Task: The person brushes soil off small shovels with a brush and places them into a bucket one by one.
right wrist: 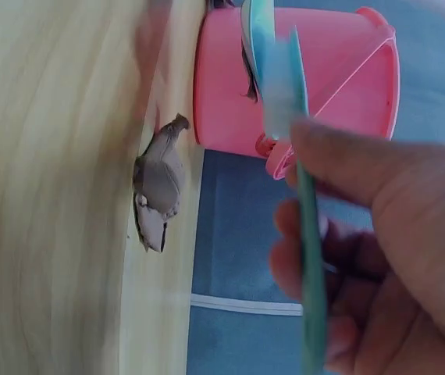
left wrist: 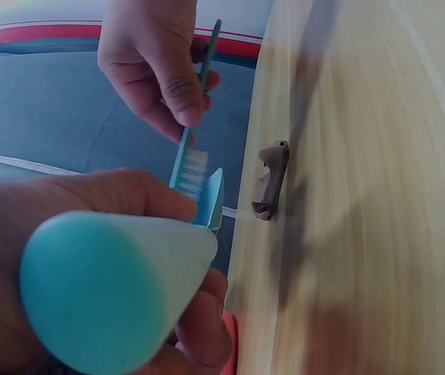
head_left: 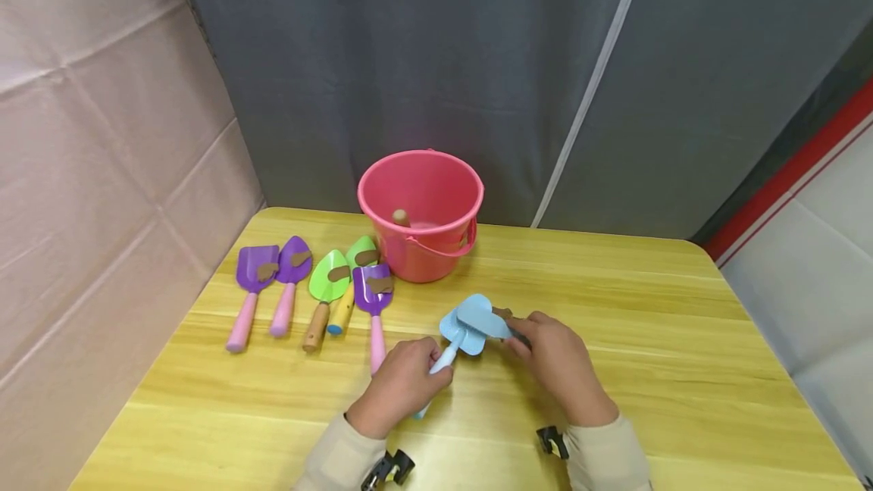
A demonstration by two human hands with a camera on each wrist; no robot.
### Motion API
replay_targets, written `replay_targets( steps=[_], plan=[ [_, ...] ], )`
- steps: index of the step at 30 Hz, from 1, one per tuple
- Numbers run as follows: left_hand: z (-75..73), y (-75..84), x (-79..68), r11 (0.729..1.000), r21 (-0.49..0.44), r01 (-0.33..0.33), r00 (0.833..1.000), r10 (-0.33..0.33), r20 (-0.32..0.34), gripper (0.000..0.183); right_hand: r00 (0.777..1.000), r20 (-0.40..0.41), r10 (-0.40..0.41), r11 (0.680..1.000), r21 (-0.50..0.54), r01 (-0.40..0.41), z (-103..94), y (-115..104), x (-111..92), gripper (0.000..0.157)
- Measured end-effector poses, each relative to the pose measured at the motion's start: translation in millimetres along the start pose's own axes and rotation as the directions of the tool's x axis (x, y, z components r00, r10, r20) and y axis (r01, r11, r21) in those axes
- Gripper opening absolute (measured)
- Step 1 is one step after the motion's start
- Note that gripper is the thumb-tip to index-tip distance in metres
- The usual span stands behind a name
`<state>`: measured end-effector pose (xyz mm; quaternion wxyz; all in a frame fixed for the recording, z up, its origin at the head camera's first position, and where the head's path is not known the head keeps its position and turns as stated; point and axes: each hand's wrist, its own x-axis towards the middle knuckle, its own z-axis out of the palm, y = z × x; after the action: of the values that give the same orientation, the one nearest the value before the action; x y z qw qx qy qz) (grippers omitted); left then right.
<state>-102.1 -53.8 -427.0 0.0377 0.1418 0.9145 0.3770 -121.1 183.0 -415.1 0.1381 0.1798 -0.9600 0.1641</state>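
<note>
My left hand [head_left: 409,377] grips the pale handle of a light blue hand shovel [head_left: 450,328], its blade held up over the table. In my right hand [head_left: 555,358] a light blue brush [left wrist: 185,148] is pinched between thumb and fingers. The white bristles lie right at the shovel's blade, and in the head view the brush head overlaps it. A lump of brown clay-like material [left wrist: 271,180] sits on the table below the tools. The right wrist view shows the same brown lump [right wrist: 158,183] beside the brush handle [right wrist: 310,250].
A pink bucket [head_left: 419,256] stands at the back with a wooden handle end [head_left: 401,217] inside. To its left lie purple shovels [head_left: 255,267] with pink handles and green trowels [head_left: 327,279], brown patches on their blades. A grey curtain [head_left: 443,59] hangs behind the wooden table [head_left: 648,309].
</note>
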Motion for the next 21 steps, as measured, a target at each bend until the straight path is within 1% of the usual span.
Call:
replay_targets(
  steps=[3,4,6,7,9,11,13,14,15,16,18,21],
  plan=[
    [0.6,0.2,-0.2,1.0,-0.004,0.005,1.0,-0.005,0.005,0.014,0.995,-0.069,0.076,0.996,-0.031,-0.078,-2.6,1.7,0.7,0.024],
    [0.9,0.2,-0.1,1.0,-0.003,0.007,1.0,-0.007,0.006,0.014,0.991,-0.095,0.092,0.995,-0.037,-0.096,-3.5,2.2,0.7,0.024],
    [1.3,0.4,-0.1,1.0,-0.003,0.012,1.0,-0.012,0.01,0.014,0.987,-0.12,0.109,0.993,-0.036,-0.114,-4.9,2.4,0.6,0.025],
    [1.3,0.7,0.1,1.0,-0.003,0.013,1.0,-0.013,0.009,0.014,0.988,-0.121,0.101,0.994,-0.032,-0.106,-5.5,2.3,0.8,0.025],
    [1.5,1.1,0.4,1.0,0.0,0.015,1.0,-0.015,0.009,0.015,0.994,-0.089,0.056,0.998,-0.01,-0.057,-6.0,1.3,1.5,0.026],
    [1.7,1.5,0.6,1.0,0.005,0.011,1.0,-0.011,0.0,0.015,0.999,-0.035,-0.014,1.0,0.016,0.015,-5.5,-0.1,2.1,0.026],
    [2.0,1.7,0.6,1.0,0.009,0.009,1.0,-0.009,-0.008,0.015,0.997,0.006,-0.082,0.996,0.033,0.082,-3.8,-1.2,2.5,0.025],
    [2.1,1.7,0.7,1.0,0.008,0.008,1.0,-0.008,-0.01,0.015,0.995,0.021,-0.098,0.994,0.04,0.097,-2.8,-1.5,2.4,0.025],
    [2.1,1.8,0.5,1.0,0.009,0.006,1.0,-0.006,-0.013,0.014,0.995,0.029,-0.098,0.994,0.044,0.096,-1.7,-1.7,2.3,0.025],
    [2.3,1.9,0.4,1.0,0.006,0.005,1.0,-0.005,-0.014,0.014,0.996,0.03,-0.084,0.996,0.045,0.083,-0.8,-1.6,1.9,0.025],
    [2.3,2.1,-0.1,1.0,0.0,0.007,1.0,-0.007,-0.012,0.014,1.0,0.011,-0.03,0.999,0.038,0.029,1.1,-0.5,0.9,0.025],
    [2.8,2.1,-1.6,1.0,-0.003,0.006,1.0,-0.006,-0.009,0.015,0.996,-0.058,0.068,0.998,0.002,-0.068,1.1,1.6,-0.5,0.027]
  ],
)
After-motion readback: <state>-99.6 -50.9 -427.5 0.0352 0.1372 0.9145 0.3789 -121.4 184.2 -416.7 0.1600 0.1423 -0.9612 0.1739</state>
